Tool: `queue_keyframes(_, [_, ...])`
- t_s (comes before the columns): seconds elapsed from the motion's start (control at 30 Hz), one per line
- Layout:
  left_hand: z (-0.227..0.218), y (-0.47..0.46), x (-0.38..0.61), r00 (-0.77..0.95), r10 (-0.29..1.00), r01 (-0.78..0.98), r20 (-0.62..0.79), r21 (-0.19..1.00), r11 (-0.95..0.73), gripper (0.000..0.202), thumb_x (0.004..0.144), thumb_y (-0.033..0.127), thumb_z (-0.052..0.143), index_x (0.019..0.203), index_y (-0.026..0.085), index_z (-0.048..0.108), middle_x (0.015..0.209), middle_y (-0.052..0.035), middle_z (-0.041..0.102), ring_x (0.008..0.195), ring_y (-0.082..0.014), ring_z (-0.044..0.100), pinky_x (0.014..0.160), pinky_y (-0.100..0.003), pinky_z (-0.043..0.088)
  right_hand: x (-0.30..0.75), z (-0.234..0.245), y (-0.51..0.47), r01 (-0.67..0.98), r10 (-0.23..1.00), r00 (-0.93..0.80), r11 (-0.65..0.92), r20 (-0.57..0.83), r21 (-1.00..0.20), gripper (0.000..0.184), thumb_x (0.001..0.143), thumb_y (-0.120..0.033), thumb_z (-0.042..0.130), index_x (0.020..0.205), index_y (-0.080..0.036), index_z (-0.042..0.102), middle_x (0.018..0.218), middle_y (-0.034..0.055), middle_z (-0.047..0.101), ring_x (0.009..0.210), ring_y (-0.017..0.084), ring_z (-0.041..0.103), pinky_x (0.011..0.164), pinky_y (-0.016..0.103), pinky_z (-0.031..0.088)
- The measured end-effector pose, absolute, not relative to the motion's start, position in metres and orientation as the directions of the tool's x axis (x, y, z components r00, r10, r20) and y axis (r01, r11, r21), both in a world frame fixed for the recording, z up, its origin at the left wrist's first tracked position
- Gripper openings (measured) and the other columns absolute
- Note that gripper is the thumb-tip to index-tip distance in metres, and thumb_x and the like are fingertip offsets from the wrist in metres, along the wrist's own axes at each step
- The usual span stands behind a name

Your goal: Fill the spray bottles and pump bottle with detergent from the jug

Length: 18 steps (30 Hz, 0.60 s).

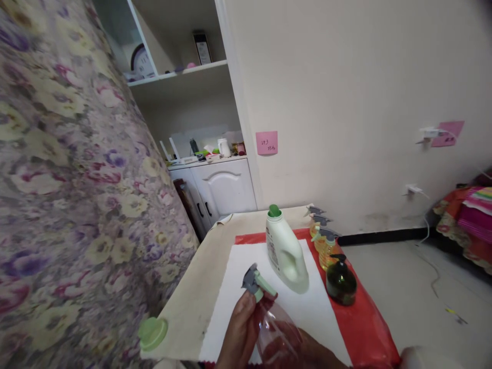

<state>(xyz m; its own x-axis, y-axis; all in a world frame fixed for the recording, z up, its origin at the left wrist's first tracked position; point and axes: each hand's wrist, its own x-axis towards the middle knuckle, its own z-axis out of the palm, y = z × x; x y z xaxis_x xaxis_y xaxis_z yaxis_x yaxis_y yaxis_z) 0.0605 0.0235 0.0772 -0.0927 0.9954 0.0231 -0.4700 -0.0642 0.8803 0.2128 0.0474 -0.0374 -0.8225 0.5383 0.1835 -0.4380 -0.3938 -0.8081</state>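
A clear, pinkish spray bottle point(274, 328) with a grey and pale green trigger head stands tilted near the front of the table. My left hand point(239, 328) is closed around its neck, the thumb just under the trigger head. My right hand point(313, 349) grips the bottle's body from the right, partly seen through the plastic. Beyond them, a pale green detergent jug point(286, 251) stands uncapped on white paper point(226, 307), its darker green inner spout showing. A light green cap point(152, 333) lies at the table's left front corner.
Along the right side, several amber spray bottles point(328, 254) and a dark green pump bottle point(341, 282) stand on a red sheet point(365, 328). A floral curtain point(84, 205) hangs on the left. Behind are a wall and a white cabinet point(226, 187).
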Motion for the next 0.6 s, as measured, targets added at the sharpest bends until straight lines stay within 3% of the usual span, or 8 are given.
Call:
queue_keyframes(0.1, [0.074,0.022,0.06,-0.161,0.987,-0.456,0.027,0.884,-0.098,0.024,0.074,0.036,0.073,0.087,0.016,0.07,0.083,-0.0062,0.071,0.089,-0.0215,0.064,0.091,-0.035,0.045,0.207,-0.043,0.048,-0.481,0.664,-0.743,-0.442,0.085,-0.757,0.093,0.034,-0.033,0.092,0.12,-0.028,0.055,0.106,0.006,0.065,0.092,0.026,0.066,0.072,0.037,0.05])
queue_keyframes(0.17, [0.07,0.02,0.059,-0.22,0.975,-0.41,0.031,0.904,-0.121,0.022,0.073,0.034,0.075,0.085,0.016,0.07,0.083,-0.0049,0.071,0.087,-0.0205,0.063,0.089,-0.033,0.044,0.204,-0.046,0.047,-0.5,0.711,-0.7,-0.42,0.068,-0.757,0.095,0.03,-0.027,0.093,0.118,-0.027,0.056,0.104,0.0048,0.065,0.089,0.024,0.065,0.068,0.033,0.048])
queue_keyframes(0.33, [0.064,0.009,0.05,-0.126,0.992,-0.441,0.013,0.895,-0.068,0.04,0.077,0.042,0.07,0.11,0.02,0.069,0.105,-0.0095,0.071,0.111,-0.0271,0.058,0.103,-0.04,0.034,0.206,-0.044,0.043,-0.504,0.637,-0.762,-0.471,0.116,-0.724,0.092,0.038,-0.032,0.091,0.122,-0.026,0.053,0.108,0.0078,0.064,0.091,0.028,0.066,0.072,0.038,0.047])
queue_keyframes(0.4, [0.065,0.004,0.045,-0.085,0.996,-0.482,0.018,0.874,-0.057,0.039,0.079,0.042,0.066,0.11,0.018,0.069,0.107,-0.0111,0.07,0.115,-0.0287,0.056,0.105,-0.041,0.031,0.208,-0.041,0.042,-0.504,0.632,-0.762,-0.448,0.136,-0.738,0.092,0.039,-0.034,0.091,0.123,-0.025,0.053,0.111,0.0085,0.063,0.094,0.028,0.065,0.075,0.039,0.046])
queue_keyframes(0.6, [0.069,0.0,0.045,-0.111,0.99,-0.477,0.082,0.87,-0.126,0.024,0.083,0.031,0.064,0.101,0.016,0.069,0.097,-0.0091,0.07,0.098,-0.0217,0.061,0.094,-0.035,0.04,0.205,-0.041,0.045,-0.491,0.616,-0.767,-0.383,0.18,-0.783,0.101,0.037,-0.036,0.092,0.128,-0.025,0.05,0.118,0.0103,0.058,0.105,0.031,0.059,0.085,0.043,0.045])
